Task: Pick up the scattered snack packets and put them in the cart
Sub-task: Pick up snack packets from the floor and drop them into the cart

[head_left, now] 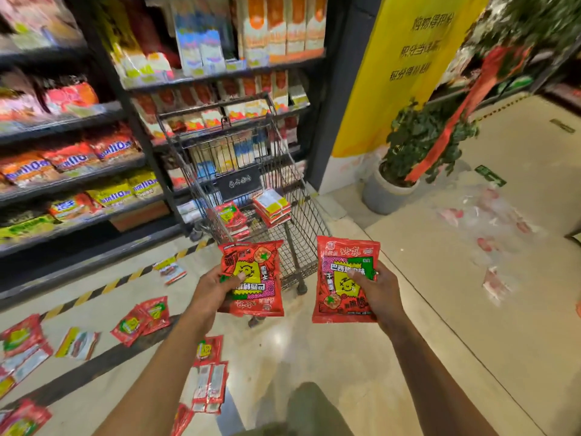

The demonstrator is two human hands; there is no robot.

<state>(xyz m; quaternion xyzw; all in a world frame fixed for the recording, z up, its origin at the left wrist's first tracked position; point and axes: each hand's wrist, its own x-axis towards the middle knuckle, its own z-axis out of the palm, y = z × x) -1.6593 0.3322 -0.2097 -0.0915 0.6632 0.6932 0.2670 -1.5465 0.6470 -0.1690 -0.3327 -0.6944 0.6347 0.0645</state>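
Packets in both hands, held up just short of the shopping cart [309,221].

Your left hand [213,287] pinches a red snack packet [254,265] by its left edge, thumb on the upside-down print. Your right hand [379,289] grips a second red packet [342,272] by its right edge, print upright. Each packet juts inward from its grip, toward the middle of the frame, and probably you hold them by the outer edges so they can drop flat into the basket. The cart stands at centre frame, just beyond them, with stacked packets [272,207] already inside. More loose packets [141,319] lie on the floor [314,357] at lower left, below the shelves [63,180].
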